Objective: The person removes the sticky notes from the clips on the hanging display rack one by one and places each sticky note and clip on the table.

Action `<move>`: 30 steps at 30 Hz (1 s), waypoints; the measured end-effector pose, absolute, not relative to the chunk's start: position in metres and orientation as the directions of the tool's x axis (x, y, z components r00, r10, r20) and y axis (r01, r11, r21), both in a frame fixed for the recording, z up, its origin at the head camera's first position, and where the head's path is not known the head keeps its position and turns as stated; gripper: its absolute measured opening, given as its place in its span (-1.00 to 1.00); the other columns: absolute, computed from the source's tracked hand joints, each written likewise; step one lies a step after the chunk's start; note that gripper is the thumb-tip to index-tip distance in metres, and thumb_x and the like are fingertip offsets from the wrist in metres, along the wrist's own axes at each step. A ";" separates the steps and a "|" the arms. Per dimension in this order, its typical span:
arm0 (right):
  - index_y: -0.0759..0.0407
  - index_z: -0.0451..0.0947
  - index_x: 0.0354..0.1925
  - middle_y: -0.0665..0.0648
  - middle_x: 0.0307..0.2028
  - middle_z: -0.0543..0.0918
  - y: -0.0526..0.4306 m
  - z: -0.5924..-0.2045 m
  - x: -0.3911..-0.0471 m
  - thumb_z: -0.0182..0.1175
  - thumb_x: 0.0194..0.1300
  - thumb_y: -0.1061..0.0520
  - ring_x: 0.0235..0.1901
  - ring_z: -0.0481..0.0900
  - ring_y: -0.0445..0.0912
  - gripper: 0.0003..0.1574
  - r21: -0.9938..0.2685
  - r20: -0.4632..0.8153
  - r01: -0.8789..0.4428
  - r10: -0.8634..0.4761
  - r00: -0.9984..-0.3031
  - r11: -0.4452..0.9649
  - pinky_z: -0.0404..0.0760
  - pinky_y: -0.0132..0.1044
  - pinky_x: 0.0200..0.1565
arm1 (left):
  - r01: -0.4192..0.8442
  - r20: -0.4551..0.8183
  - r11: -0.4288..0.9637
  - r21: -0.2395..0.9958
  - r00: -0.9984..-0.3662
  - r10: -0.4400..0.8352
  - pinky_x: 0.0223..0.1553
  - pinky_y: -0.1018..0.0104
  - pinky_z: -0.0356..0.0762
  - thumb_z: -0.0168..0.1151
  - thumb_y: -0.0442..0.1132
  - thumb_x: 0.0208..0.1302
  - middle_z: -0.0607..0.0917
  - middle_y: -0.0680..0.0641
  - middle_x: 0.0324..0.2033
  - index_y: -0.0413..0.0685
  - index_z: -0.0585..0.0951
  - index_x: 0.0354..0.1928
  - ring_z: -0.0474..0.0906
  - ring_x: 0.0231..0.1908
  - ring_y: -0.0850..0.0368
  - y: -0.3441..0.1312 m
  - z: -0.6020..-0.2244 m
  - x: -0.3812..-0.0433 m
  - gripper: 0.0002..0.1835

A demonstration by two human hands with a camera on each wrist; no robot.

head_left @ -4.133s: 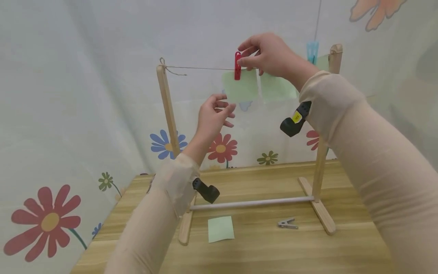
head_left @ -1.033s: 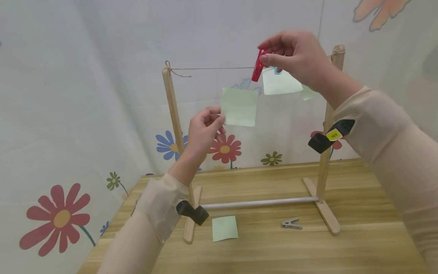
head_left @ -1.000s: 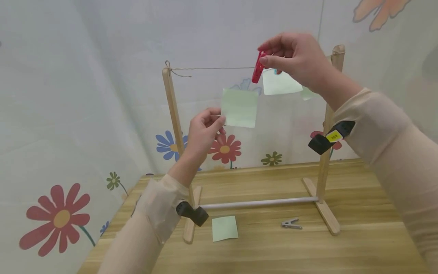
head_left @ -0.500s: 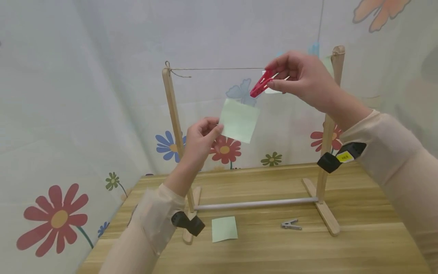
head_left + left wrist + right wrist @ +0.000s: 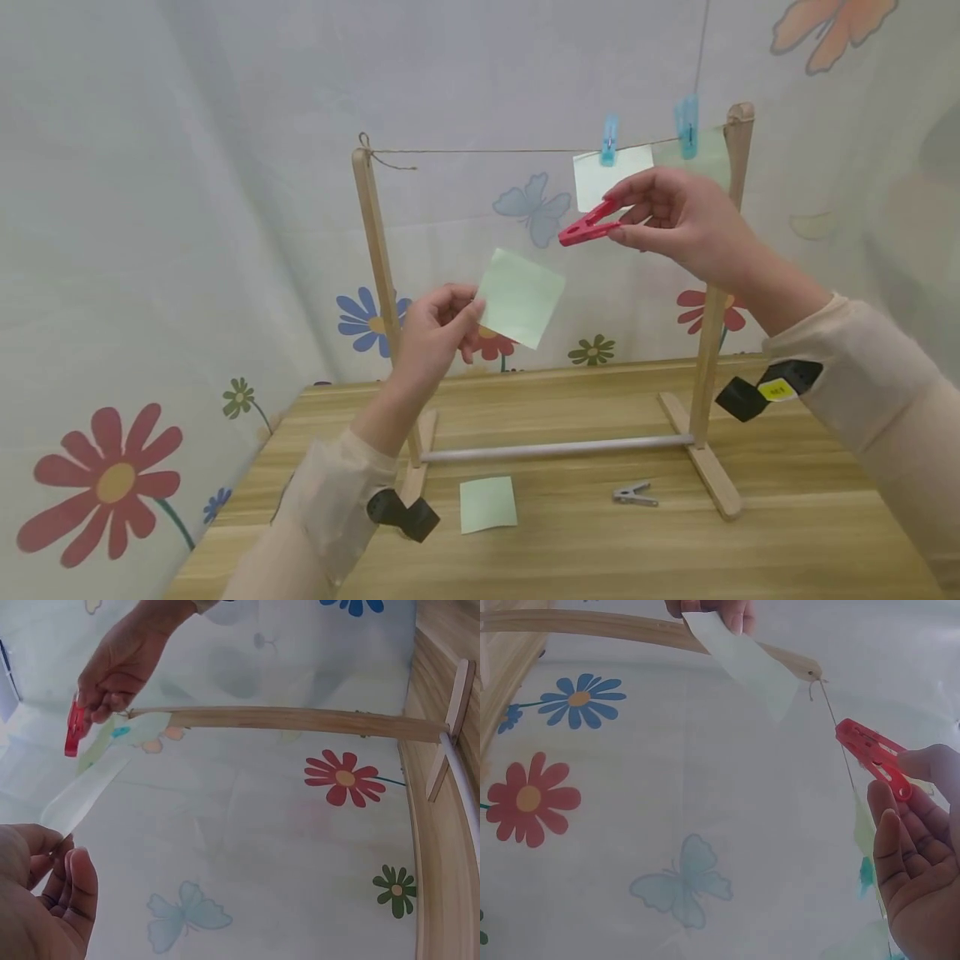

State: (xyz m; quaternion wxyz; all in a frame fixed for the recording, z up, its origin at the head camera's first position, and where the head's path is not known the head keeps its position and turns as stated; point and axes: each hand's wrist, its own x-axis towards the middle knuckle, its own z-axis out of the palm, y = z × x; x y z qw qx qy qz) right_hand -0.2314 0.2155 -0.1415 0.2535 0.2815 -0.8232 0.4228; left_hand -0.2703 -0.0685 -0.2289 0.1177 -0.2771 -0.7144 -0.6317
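My left hand point(image 5: 435, 333) pinches a pale green square paper point(image 5: 522, 298) by its left edge, tilted in the air below the string. In my right hand point(image 5: 686, 217) is a red clothespin point(image 5: 588, 225), held by its handle ends between thumb and fingers, its nose toward the left. The right wrist view shows this red clothespin point(image 5: 874, 757) well apart from the paper point(image 5: 746, 664). Behind the right hand, a pale paper point(image 5: 600, 179) hangs from the string point(image 5: 465, 151) by a blue clothespin point(image 5: 610, 140). Another green paper point(image 5: 712, 154) hangs beside it under a second blue clothespin point(image 5: 687, 125).
The string runs between two wooden posts point(image 5: 375, 250), joined low down by a white rod point(image 5: 555, 448). On the wooden table point(image 5: 585, 550) lie a green paper square point(image 5: 487, 504) and a grey clothespin point(image 5: 635, 494). A flowered curtain stands behind.
The red clothespin has come off the string with my right hand, and the paper it overlapped has come down in my left. Both hands have since lowered, the paper and clothespin tilting.
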 end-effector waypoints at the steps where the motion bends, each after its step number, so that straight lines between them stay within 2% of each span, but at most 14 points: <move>1: 0.34 0.47 0.06 -0.19 -0.23 0.65 0.217 -0.144 -0.231 0.27 0.23 0.28 -0.31 0.65 -0.29 -0.57 -0.556 0.653 -0.677 -0.251 -0.714 0.482 0.62 -0.61 -0.24 | 0.547 0.519 0.048 0.836 -0.816 0.254 -0.66 0.48 0.46 0.15 -0.30 0.35 0.59 0.04 -0.50 -0.30 0.58 -0.09 0.42 -0.67 0.25 -0.069 -0.230 -0.270 -0.80; 7: 0.34 0.46 0.08 -0.25 -0.26 0.65 0.224 -0.158 -0.229 0.27 0.24 0.27 -0.31 0.64 -0.30 -0.56 -0.565 0.637 -0.670 -0.261 -0.725 0.483 0.60 -0.59 -0.28 | 0.524 0.494 0.044 0.851 -0.826 0.273 -0.66 0.49 0.45 0.19 -0.28 0.33 0.60 0.05 -0.52 -0.27 0.58 -0.12 0.50 -0.65 0.24 -0.070 -0.238 -0.264 -0.80; 13: 0.28 0.46 0.10 -0.26 -0.28 0.66 0.229 -0.176 -0.224 0.28 0.24 0.23 -0.31 0.63 -0.28 -0.54 -0.606 0.589 -0.613 -0.232 -0.774 0.506 0.58 -0.54 -0.32 | 0.518 0.489 0.043 0.854 -0.829 0.271 -0.67 0.50 0.45 0.20 -0.33 0.31 0.54 0.06 -0.54 -0.33 0.58 -0.15 0.38 -0.67 0.25 -0.072 -0.249 -0.258 -0.82; 20: 0.27 0.47 0.08 -0.20 -0.29 0.67 0.236 -0.208 -0.222 0.27 0.25 0.23 -0.37 0.60 -0.26 -0.57 -0.613 0.583 -0.635 -0.272 -0.765 0.471 0.55 -0.49 -0.38 | 0.510 0.477 0.074 0.857 -0.839 0.264 -0.69 0.49 0.47 0.23 -0.28 0.29 0.51 0.02 -0.53 -0.32 0.59 -0.16 0.38 -0.68 0.24 -0.081 -0.273 -0.261 -0.80; 26: 0.29 0.47 0.05 -0.21 -0.30 0.65 0.239 -0.229 -0.220 0.27 0.24 0.26 -0.37 0.60 -0.25 -0.59 -0.642 0.557 -0.611 -0.266 -0.787 0.463 0.60 -0.50 -0.36 | 0.447 0.412 0.101 0.889 -0.875 0.254 -0.67 0.51 0.46 0.23 -0.26 0.30 0.51 -0.01 -0.51 -0.28 0.60 -0.13 0.39 -0.66 0.24 -0.089 -0.289 -0.264 -0.78; 30: 0.28 0.48 0.03 -0.16 -0.30 0.65 0.240 -0.242 -0.219 0.28 0.24 0.22 -0.38 0.61 -0.23 -0.60 -0.659 0.533 -0.588 -0.261 -0.805 0.468 0.63 -0.48 -0.35 | 0.409 0.373 0.112 0.906 -0.894 0.248 -0.67 0.52 0.45 0.21 -0.29 0.31 0.50 -0.02 -0.52 -0.32 0.59 -0.12 0.38 -0.66 0.24 -0.094 -0.300 -0.266 -0.79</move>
